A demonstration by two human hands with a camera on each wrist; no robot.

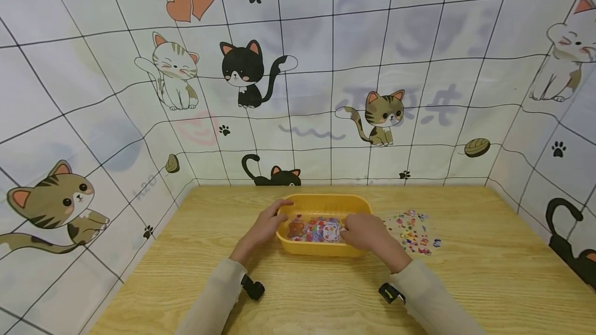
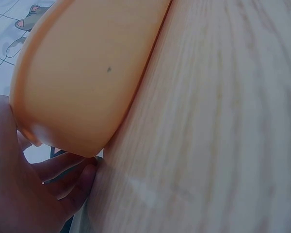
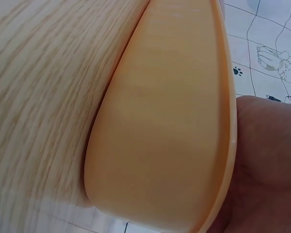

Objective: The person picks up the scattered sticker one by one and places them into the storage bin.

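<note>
A yellow plastic basin (image 1: pixel 321 248) stands on the wooden table. Inside lie many small colourful pieces (image 1: pixel 307 224), with a brown bear-shaped piece (image 1: pixel 295 229) and a white animal-shaped piece with red spots (image 1: pixel 331 231) on top. My left hand (image 1: pixel 266 225) holds the basin's left end, its fingers along the outside (image 2: pixel 63 182) and the thumb at the rim. My right hand (image 1: pixel 365 231) reaches over the right side into the basin, knuckles up and fingers bent downward. The right fingertips are hidden, so whether they pinch a piece does not show.
To the right of the basin, small colourful pieces (image 1: pixel 414 234) lie scattered on the wooden table (image 1: pixel 298 293). A cat-patterned cloth (image 1: pixel 307 81) hangs behind the table and along both sides. Black wrist cameras (image 1: pixel 253 288) sit at both sleeve cuffs.
</note>
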